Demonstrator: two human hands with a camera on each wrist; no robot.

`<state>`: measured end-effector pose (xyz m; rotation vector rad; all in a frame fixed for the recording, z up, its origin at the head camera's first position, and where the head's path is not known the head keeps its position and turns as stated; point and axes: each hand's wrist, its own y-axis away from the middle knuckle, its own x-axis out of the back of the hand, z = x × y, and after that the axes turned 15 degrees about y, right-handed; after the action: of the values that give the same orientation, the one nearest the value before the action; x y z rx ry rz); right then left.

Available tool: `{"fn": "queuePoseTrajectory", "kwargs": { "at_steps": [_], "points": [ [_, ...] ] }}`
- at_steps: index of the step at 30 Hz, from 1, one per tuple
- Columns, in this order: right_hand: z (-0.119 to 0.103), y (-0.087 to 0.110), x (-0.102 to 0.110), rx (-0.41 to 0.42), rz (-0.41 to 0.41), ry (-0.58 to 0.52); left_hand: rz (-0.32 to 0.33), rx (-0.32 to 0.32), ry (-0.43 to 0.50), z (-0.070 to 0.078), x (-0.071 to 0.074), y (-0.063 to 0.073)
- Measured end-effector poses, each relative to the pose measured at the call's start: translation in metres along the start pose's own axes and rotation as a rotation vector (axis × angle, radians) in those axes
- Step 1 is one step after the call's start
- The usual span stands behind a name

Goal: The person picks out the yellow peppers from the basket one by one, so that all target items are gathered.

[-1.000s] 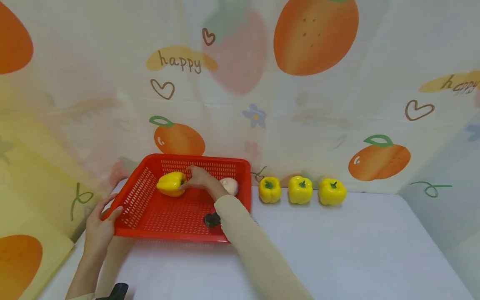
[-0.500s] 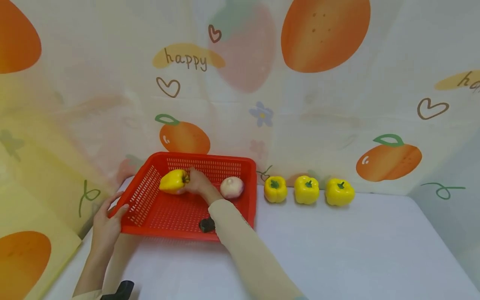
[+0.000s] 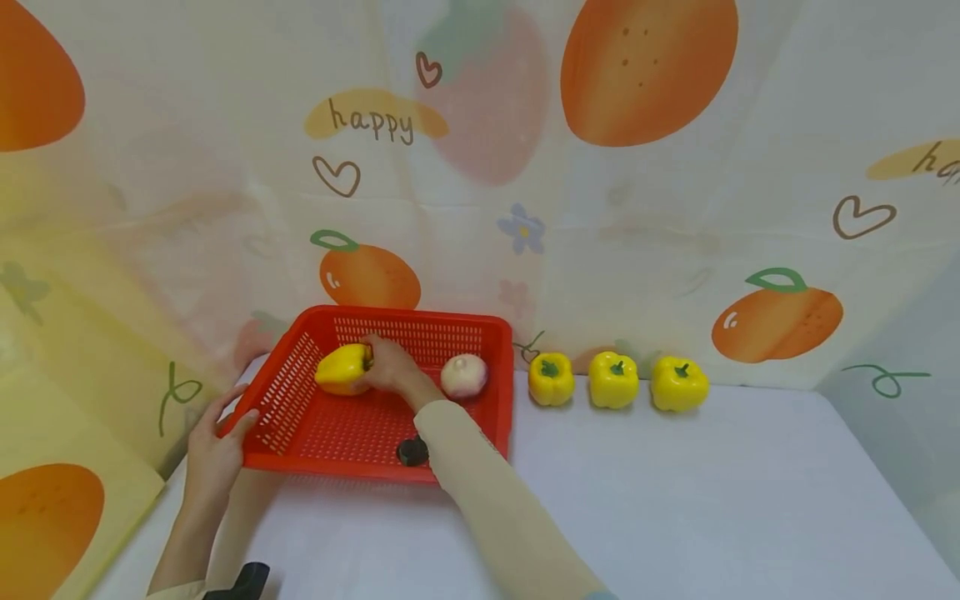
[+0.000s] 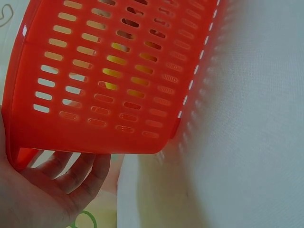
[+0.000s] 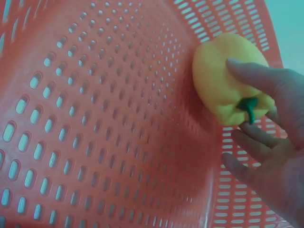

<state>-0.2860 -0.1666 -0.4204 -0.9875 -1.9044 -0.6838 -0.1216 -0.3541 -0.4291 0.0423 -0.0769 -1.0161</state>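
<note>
My left hand (image 3: 216, 443) grips the left rim of a red plastic basket (image 3: 375, 472), thumb over the edge and fingers on the outer side. In the left wrist view those fingers (image 4: 85, 173) curl beneath the basket's end. Inside, at the back left, lies a yellow bell pepper (image 3: 341, 369) on its side. My right hand (image 3: 392, 365) holds it at the stem end. The right wrist view shows the thumb (image 5: 251, 73) across the pepper (image 5: 223, 66), with a finger behind it and the others spread below the green stem. A whitish-purple onion (image 3: 464, 376) sits in the basket's right part.
Three more yellow bell peppers stand in a row right of the basket: a near one (image 3: 551, 379), a middle one (image 3: 613, 380) and a far-right one (image 3: 679, 384). They are on a white table (image 3: 675, 500), close to the fruit-print backdrop (image 3: 637, 275).
My right hand has gone from spread beside the pepper's stem end to holding it. The pepper rose slightly, then moved a little down and left. The onion, partly covered before, now shows whole.
</note>
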Motion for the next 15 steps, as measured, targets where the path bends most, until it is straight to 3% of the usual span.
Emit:
{"fn": "queuePoseTrajectory", "kwargs": {
  "at_steps": [10, 15],
  "points": [
    [0.001, 0.009, 0.012, -0.066, 0.058, 0.019, -0.008, 0.013, -0.026, 0.000, -0.002, 0.000],
    [-0.014, 0.023, 0.030, -0.048, 0.073, 0.098, -0.008, -0.001, -0.008, 0.000, 0.002, 0.001]
  ]
}}
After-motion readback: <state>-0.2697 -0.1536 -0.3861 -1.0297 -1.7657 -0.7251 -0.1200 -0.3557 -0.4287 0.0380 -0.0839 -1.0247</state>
